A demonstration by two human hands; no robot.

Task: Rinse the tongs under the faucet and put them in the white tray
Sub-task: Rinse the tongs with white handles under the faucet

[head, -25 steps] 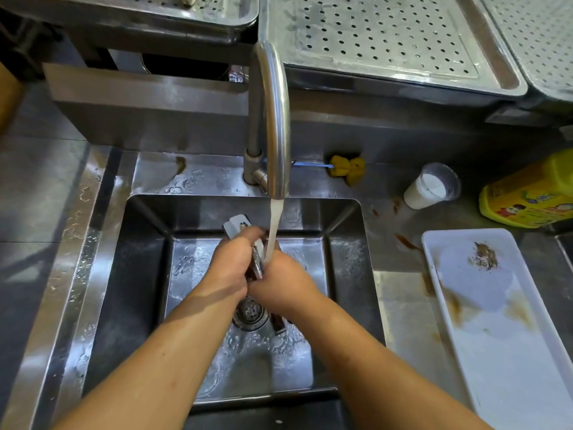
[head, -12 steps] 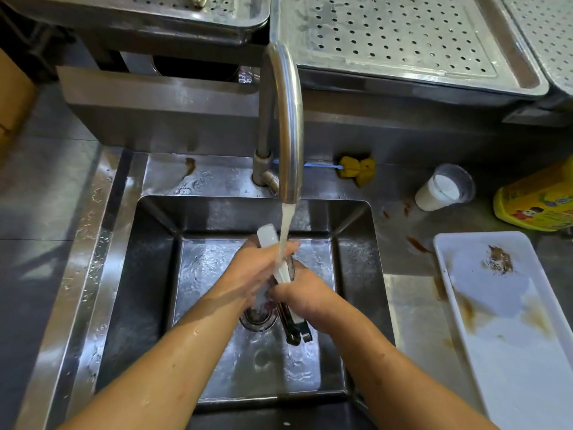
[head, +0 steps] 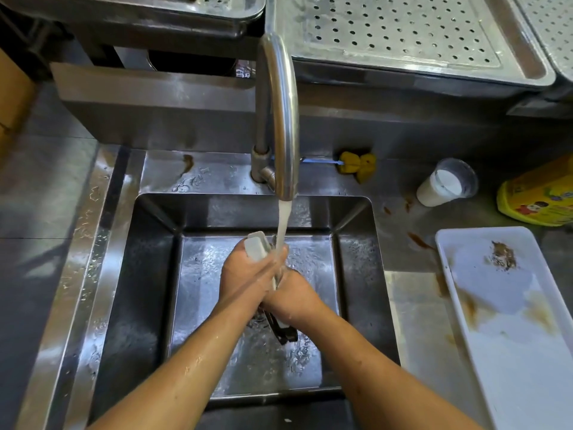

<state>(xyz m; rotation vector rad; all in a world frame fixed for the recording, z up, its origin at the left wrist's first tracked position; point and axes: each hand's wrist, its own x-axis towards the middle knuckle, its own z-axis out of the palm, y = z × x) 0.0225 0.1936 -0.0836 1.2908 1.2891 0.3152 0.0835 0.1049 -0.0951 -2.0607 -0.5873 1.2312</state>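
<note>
- Tongs (head: 283,332) over the middle of the sink (head: 155,274), tilted: pale handle end sticks up past the left hand (head: 245,274), dark tips point down out of the right hand (head: 293,297), above the drain.
- Left hand curled shut around the upper part of the tongs; right hand wrapped tight around the lower part. Hands touch each other.
- Water stream from the faucet (head: 279,113) lands where the two hands meet.
- Versus half a second ago: hands sit slightly lower and nearer the body in the basin, right hand has slid lower on the tongs, less of the dark tip shows. Grip on both sides unchanged, water still running.
- Forearms wet with droplets.
- Tray (head: 483,352) on the counter right of the sink, well apart from the hands, stained brown, crumbs near its far end; its right and near edges run out of view.
- Steel counter strip between sink rim and tray is bare.
- Cup (head: 443,184) of white liquid and yellow bottle (head: 539,200) stand beyond the tray's far end.
- Yellow sponge (head: 359,164) behind the sink, right of the faucet base.
- Basin floor left of the hands is open.
</note>
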